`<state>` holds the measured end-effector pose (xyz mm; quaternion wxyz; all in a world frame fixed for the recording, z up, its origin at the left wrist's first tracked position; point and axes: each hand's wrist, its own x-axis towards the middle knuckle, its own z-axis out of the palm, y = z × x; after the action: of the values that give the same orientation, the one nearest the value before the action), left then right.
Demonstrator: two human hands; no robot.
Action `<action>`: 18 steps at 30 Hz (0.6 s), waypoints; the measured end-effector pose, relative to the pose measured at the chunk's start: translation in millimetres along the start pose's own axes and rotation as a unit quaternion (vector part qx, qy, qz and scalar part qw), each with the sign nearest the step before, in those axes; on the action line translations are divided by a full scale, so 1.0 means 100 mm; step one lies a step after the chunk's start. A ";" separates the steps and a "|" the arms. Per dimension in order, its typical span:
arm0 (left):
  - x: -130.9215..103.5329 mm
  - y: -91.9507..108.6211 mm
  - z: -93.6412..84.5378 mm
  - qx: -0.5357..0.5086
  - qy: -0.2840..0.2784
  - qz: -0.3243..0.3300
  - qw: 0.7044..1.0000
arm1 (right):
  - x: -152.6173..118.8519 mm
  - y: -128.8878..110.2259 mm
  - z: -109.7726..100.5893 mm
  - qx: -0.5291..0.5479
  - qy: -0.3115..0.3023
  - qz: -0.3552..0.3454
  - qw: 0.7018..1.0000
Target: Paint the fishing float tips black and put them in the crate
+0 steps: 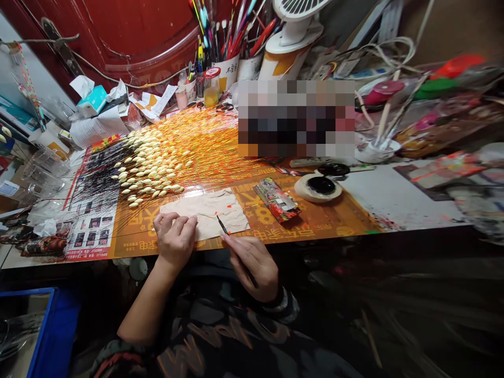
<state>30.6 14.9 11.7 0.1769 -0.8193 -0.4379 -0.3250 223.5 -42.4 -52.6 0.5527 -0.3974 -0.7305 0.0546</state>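
Observation:
My right hand (255,265) grips a thin dark paintbrush (222,224) like a pen, its tip pointing up and left over a cream cloth (214,202). Small orange-red marks show on the cloth near the tip. My left hand (176,236) is closed, fingers curled together at the cloth's left end; whatever it may hold is hidden. Behind the cloth lie many fishing floats (153,173) with cream oval bodies, dark stems to the left and thin yellow-orange tips to the right. A paint-smeared block (276,199) rests right of the cloth, beside a round pot of black paint (318,188).
Brushes stand in a white cup (227,73) at the back, near a jar (211,86) and a white fan (295,37). Tissues (92,100) sit back left. A small white dish (377,150) holds sticks. A blue bin (51,331) is low left. One patch is pixelated.

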 end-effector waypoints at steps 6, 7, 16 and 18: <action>0.00 -0.01 0.01 0.002 0.000 0.000 1.000 | 0.08 -0.04 -0.16 0.029 0.019 -0.006 0.999; 0.00 -0.01 0.01 0.001 0.003 0.002 1.000 | 0.10 -0.04 -0.23 0.022 0.021 -0.012 0.999; 0.02 -0.08 0.00 -0.004 0.018 0.020 1.000 | 0.39 0.26 -1.10 -0.140 0.188 0.149 0.961; 0.02 -0.09 0.01 0.000 0.026 0.024 0.999 | 0.47 0.40 -1.27 -0.149 0.217 0.192 0.945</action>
<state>24.4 21.9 12.6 0.1956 -0.8211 -0.4132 -0.3417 348.4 -31.1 11.0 0.6114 -0.6106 -0.5020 -0.0374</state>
